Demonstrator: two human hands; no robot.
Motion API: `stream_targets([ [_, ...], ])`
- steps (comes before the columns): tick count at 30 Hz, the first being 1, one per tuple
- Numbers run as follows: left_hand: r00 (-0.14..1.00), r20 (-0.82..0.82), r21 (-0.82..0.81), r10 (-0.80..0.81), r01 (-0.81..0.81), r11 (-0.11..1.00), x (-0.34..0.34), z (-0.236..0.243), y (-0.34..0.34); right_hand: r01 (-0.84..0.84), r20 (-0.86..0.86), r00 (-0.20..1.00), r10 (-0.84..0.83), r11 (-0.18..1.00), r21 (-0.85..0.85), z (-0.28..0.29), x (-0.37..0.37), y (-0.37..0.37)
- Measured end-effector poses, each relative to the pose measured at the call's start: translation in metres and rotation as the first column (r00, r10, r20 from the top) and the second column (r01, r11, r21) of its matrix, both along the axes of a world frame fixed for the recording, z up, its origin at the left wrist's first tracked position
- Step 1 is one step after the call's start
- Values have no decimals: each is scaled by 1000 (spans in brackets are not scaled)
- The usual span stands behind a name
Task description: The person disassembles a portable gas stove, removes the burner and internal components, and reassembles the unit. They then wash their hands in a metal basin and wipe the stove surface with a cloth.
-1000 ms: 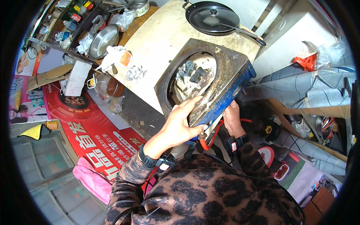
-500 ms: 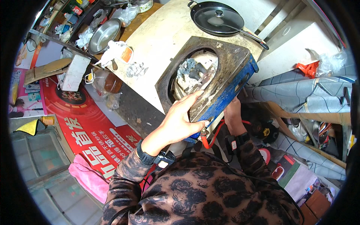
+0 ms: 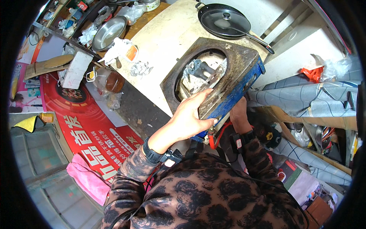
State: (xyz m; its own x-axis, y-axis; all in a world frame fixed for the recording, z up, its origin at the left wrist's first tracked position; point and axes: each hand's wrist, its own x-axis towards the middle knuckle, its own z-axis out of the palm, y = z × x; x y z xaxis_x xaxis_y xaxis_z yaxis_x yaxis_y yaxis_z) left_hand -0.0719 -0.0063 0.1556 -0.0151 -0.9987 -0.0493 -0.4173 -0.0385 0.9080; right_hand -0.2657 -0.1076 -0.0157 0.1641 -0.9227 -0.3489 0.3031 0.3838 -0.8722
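Note:
A square metal stove body (image 3: 232,72), rusty on top with blue sides and a round opening showing the burner, is held tilted over the edge of a cream worktop (image 3: 167,42). My left hand (image 3: 190,118) grips its near rim, fingers laid over the top edge. My right hand (image 3: 238,114) holds it from underneath at the blue side and is mostly hidden by the stove. A red hose (image 3: 213,135) hangs below the stove between my hands.
A black pan with a glass lid (image 3: 225,21) sits at the worktop's far end. A steel bowl (image 3: 108,32), crumpled plastic and jars crowd the left side. A red banner (image 3: 84,129) and pink cloth (image 3: 89,177) lie on the floor. Rolled grey sheets (image 3: 305,95) are stacked at the right.
The stove has stayed in both hands, and my left hand's fingers have shifted a little further over the near rim. The view has drifted slightly.

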Motion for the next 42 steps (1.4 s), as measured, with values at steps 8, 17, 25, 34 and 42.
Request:
stream_targets([
  [8, 1000, 9, -24, 7, -7, 1000, -3, -1, -2, 11, -5, 1000, -11, 1000, 26, 12, -1, -2],
  [17, 999, -40, -41, -33, 32, 999, 4, 0, -1, 37, 95, 994, -53, 985, 166, 40, -1, 1],
  [25, 980, -188, 128, 63, -39, 991, 6, 14, -3, 110, 134, 980, -144, 966, 235, 30, 11, 13],
  [34, 972, -225, 113, 72, -48, 992, -19, -1, 5, 109, 88, 988, -124, 982, 156, 28, 6, 15],
  [42, 995, 101, -76, 26, -19, 997, -35, -23, 4, 24, 28, 999, -25, 998, 60, -7, -5, 17],
])
